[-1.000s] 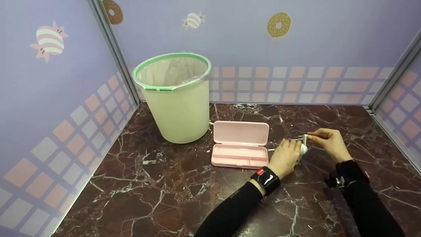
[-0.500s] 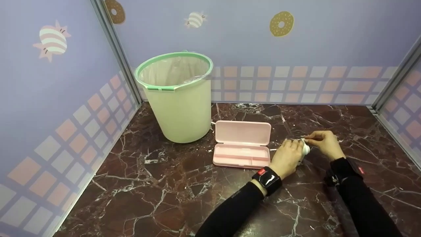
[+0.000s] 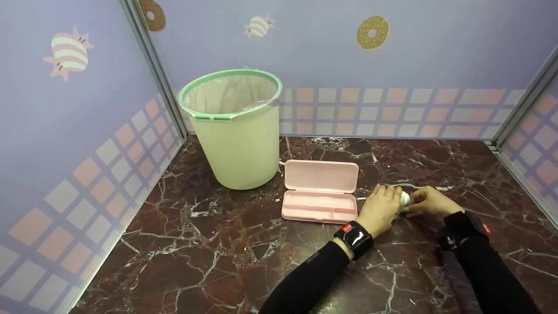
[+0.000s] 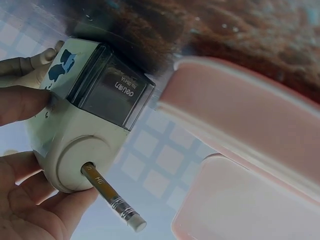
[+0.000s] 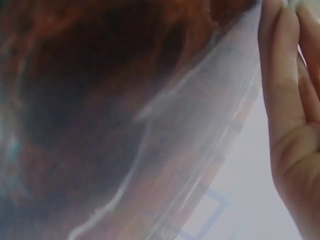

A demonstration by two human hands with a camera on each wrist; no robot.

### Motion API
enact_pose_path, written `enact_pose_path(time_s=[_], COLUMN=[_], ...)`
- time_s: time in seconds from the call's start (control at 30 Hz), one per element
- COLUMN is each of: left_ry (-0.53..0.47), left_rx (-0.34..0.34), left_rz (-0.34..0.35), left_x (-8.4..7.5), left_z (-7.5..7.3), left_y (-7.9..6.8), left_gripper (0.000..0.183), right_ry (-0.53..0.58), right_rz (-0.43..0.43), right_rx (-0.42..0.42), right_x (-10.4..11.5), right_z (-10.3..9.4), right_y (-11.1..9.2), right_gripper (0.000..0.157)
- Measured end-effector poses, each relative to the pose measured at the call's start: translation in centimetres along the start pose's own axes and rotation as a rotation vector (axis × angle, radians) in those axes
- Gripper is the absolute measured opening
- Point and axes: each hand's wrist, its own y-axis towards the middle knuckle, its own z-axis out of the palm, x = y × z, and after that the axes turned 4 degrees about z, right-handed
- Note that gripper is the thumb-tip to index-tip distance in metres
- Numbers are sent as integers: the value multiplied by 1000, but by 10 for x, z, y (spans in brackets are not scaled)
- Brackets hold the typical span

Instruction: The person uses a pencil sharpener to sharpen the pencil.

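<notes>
A white crank pencil sharpener point(image 3: 405, 199) lies under my left hand point(image 3: 380, 208), whose fingers wrap over it. The left wrist view shows its cream body point(image 4: 85, 120), dark clear shavings drawer and round front hole. From that hole sticks a pencil point(image 4: 106, 191) with a metal band and white eraser. My right hand point(image 3: 429, 201) is at the sharpener's rear, thumb and fingertips together on the crank handle, which the fingers mostly hide. In the right wrist view the right fingers point(image 5: 286, 75) are close together at the upper right.
Left of the sharpener lies a pink pencil case point(image 3: 285, 213), lid raised, with divided compartments. Its wall point(image 4: 240, 115) is close to the pencil's eraser end. A pale green bin point(image 3: 239, 152) with a clear liner stands further back left. Patterned panels surround the marble-look table point(image 3: 209, 261).
The right hand has moved down from above the sharpener to low beside its rear, turning the crank. The left hand keeps its grip in place.
</notes>
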Motion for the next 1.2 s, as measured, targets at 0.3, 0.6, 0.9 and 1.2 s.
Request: enact_pose_path(time_s=[0.3, 0.6, 0.9, 1.2], left_ry=[19, 34, 22, 32], left_rx=[-5, -11, 1, 2], left_rz=[2, 7, 10, 16], left_x=[-1, -1, -5, -1], left_z=[-1, -1, -1, 0], left_y=[0, -1, 1, 1], left_gripper=[66, 64, 65, 65], right_ry=[-6, 20, 71, -9], right_rz=[-36, -72, -136, -202], right_rx=[107, 230, 280, 181], right_x=[4, 8, 3, 19], right_z=[-4, -8, -14, -27], right_y=[-9, -21, -29, -36], right_gripper=[26, 26, 22, 15])
